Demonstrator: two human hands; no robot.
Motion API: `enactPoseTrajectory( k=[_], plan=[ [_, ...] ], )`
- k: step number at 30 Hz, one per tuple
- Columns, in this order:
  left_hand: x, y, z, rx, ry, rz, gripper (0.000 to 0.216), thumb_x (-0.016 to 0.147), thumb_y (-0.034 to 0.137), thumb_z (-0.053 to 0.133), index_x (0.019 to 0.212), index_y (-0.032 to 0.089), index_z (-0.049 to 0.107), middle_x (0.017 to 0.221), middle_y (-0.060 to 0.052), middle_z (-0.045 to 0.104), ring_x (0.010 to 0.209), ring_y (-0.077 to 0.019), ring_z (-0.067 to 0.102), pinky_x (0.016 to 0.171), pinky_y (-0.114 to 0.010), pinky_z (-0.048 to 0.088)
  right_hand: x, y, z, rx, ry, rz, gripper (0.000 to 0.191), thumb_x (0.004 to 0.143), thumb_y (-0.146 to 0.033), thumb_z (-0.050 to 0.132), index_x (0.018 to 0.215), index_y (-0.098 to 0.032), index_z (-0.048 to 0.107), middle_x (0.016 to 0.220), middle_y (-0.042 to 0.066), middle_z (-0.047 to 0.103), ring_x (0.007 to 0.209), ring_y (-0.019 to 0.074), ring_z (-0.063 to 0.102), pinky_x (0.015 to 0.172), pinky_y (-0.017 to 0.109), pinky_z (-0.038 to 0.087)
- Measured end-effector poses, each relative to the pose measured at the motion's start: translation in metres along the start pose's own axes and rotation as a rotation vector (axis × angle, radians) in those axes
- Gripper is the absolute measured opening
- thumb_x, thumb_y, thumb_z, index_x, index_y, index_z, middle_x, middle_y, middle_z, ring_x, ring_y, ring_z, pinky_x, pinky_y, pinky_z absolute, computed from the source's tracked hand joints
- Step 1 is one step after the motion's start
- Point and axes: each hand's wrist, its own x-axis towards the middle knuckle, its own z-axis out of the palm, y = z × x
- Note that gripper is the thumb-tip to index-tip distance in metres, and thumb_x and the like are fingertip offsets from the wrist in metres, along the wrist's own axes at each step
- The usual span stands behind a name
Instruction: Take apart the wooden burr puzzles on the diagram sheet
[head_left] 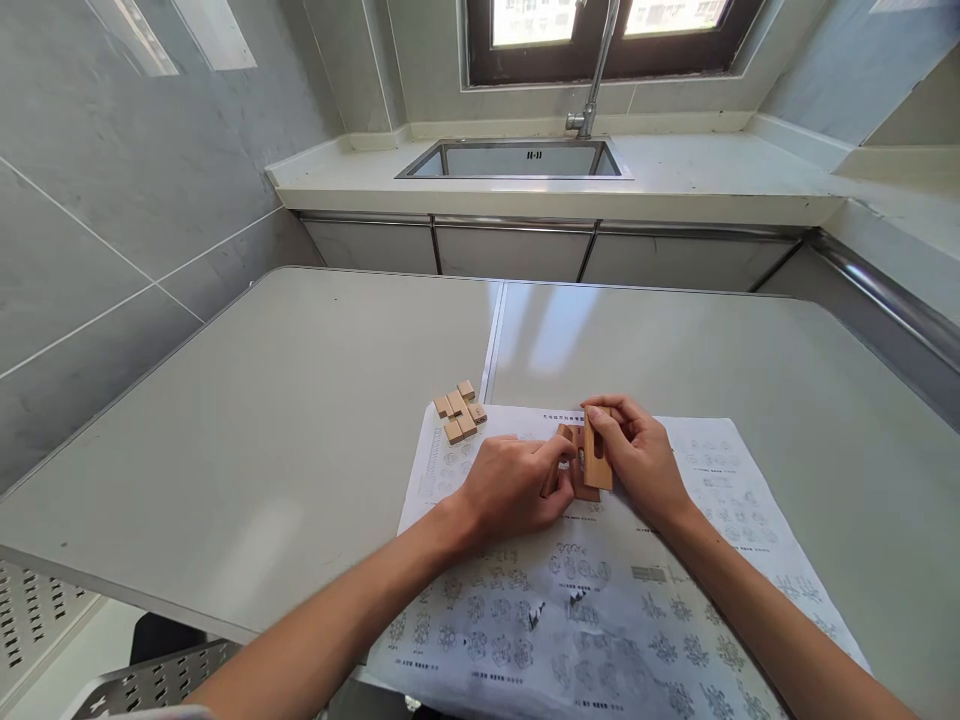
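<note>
My right hand pinches a notched wooden puzzle block between thumb and fingers, tilted over the top of the printed sheet. Close beside it, my left hand is closed around another wooden piece, mostly covered by the fingers. Between the hands a darker wooden piece shows under the block; whether the pieces are joined I cannot tell. Beneath both hands lies the large paper sheet, printed with rows of small line diagrams.
Several small wooden blocks form a stepped cluster at the sheet's upper left corner. The pale table has a seam down its middle. Beyond it stand a counter, a sink and a faucet. A perforated chair is at lower left.
</note>
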Motion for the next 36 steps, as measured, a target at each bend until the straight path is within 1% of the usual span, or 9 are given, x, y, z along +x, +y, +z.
enactPoseTrajectory(
  k=[5, 10, 14, 20, 22, 25, 29, 33, 36],
  plan=[
    [-0.001, 0.0, -0.001, 0.061, -0.026, -0.016, 0.017, 0.087, 0.02, 0.057, 0.103, 0.02, 0.063, 0.065, 0.002, 0.071, 0.055, -0.0169, 0.067, 0.053, -0.028, 0.043, -0.002, 0.002, -0.009, -0.08, 0.013, -0.028, 0.033, 0.095, -0.055, 0.066, 0.097, -0.022, 0.069, 0.065, -0.002, 0.057, 0.06, 0.0169, 0.054, 0.058, 0.029, 0.047],
    [0.0, 0.001, -0.003, 0.109, -0.067, -0.036, 0.018, 0.089, 0.022, 0.058, 0.107, 0.02, 0.06, 0.065, 0.001, 0.071, 0.058, -0.0201, 0.07, 0.056, -0.029, 0.046, -0.004, 0.011, -0.028, -0.319, -0.013, -0.115, 0.037, 0.097, -0.058, 0.061, 0.096, -0.022, 0.07, 0.071, 0.001, 0.066, 0.06, 0.0182, 0.059, 0.061, 0.031, 0.048],
    [-0.001, 0.002, -0.003, 0.147, -0.087, -0.05, 0.02, 0.089, 0.024, 0.058, 0.107, 0.02, 0.063, 0.063, 0.001, 0.07, 0.058, -0.0214, 0.071, 0.054, -0.029, 0.044, -0.006, 0.014, -0.034, -0.52, 0.013, -0.222, 0.039, 0.099, -0.058, 0.057, 0.092, -0.022, 0.071, 0.059, -0.001, 0.061, 0.053, 0.0179, 0.055, 0.057, 0.032, 0.044],
    [-0.002, -0.002, -0.002, 0.162, -0.064, -0.059, 0.028, 0.089, 0.026, 0.06, 0.116, 0.02, 0.064, 0.069, -0.001, 0.073, 0.062, -0.0232, 0.072, 0.054, -0.03, 0.045, -0.005, 0.016, -0.032, -0.566, -0.018, -0.252, 0.04, 0.1, -0.057, 0.055, 0.091, -0.023, 0.073, 0.06, -0.001, 0.062, 0.055, 0.0186, 0.055, 0.058, 0.033, 0.043],
    [-0.002, -0.003, -0.003, 0.116, -0.041, -0.03, 0.026, 0.09, 0.024, 0.059, 0.116, 0.019, 0.063, 0.077, -0.003, 0.076, 0.069, -0.0227, 0.074, 0.059, -0.03, 0.048, -0.004, 0.017, -0.032, -0.568, -0.028, -0.263, 0.038, 0.101, -0.055, 0.055, 0.092, -0.022, 0.073, 0.067, 0.001, 0.066, 0.058, 0.0193, 0.056, 0.06, 0.033, 0.043],
    [0.002, -0.002, -0.004, 0.036, -0.002, 0.079, 0.019, 0.095, 0.023, 0.057, 0.112, 0.018, 0.063, 0.093, -0.006, 0.077, 0.084, -0.0224, 0.074, 0.072, -0.033, 0.055, -0.003, 0.019, -0.032, -0.575, -0.045, -0.289, 0.033, 0.101, -0.05, 0.056, 0.095, -0.022, 0.073, 0.082, 0.004, 0.072, 0.066, 0.0202, 0.059, 0.065, 0.035, 0.044],
    [0.006, 0.002, -0.008, -0.006, 0.018, 0.197, 0.014, 0.1, 0.025, 0.056, 0.11, 0.018, 0.064, 0.106, -0.01, 0.073, 0.099, -0.0234, 0.07, 0.09, -0.04, 0.057, -0.002, 0.018, -0.031, -0.592, -0.051, -0.316, 0.028, 0.102, -0.045, 0.055, 0.097, -0.023, 0.072, 0.091, 0.006, 0.073, 0.069, 0.0207, 0.059, 0.07, 0.036, 0.046],
    [0.006, 0.001, -0.01, -0.071, -0.035, 0.267, 0.023, 0.1, 0.032, 0.062, 0.119, 0.02, 0.064, 0.13, -0.014, 0.069, 0.119, -0.0268, 0.065, 0.102, -0.046, 0.056, -0.003, 0.016, -0.03, -0.605, -0.062, -0.317, 0.025, 0.103, -0.041, 0.053, 0.098, -0.024, 0.07, 0.096, 0.006, 0.074, 0.07, 0.0204, 0.062, 0.074, 0.038, 0.048],
    [0.005, -0.001, -0.01, -0.098, -0.089, 0.313, 0.03, 0.099, 0.035, 0.066, 0.125, 0.021, 0.064, 0.142, -0.014, 0.065, 0.131, -0.0285, 0.061, 0.11, -0.049, 0.053, -0.003, 0.016, -0.029, -0.613, -0.059, -0.325, 0.024, 0.103, -0.041, 0.053, 0.097, -0.024, 0.07, 0.098, 0.006, 0.074, 0.072, 0.0213, 0.063, 0.076, 0.038, 0.048]
  ],
)
